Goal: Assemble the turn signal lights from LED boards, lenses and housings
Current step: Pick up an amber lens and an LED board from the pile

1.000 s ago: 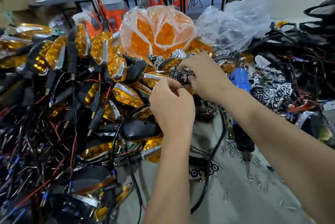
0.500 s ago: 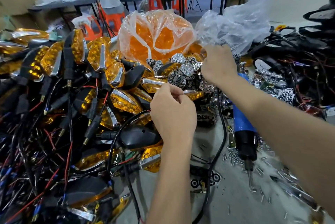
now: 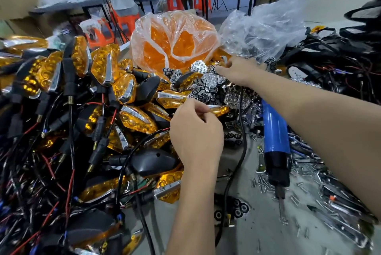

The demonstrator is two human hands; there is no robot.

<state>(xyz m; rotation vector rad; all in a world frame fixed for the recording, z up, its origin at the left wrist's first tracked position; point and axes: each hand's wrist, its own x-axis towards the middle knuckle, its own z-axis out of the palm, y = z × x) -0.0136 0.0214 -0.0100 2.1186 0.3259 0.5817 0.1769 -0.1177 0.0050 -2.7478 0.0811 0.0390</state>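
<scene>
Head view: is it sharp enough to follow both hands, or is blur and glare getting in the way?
Head view: left hand is sharp; right hand slightly soft; edges smear with motion blur and wide-angle bending; glare flares on the clear plastic bag and chrome reflectors.

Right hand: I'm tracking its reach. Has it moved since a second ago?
Yes. The right hand left the left hand and went up and away, toward the orange lens bag.
</scene>
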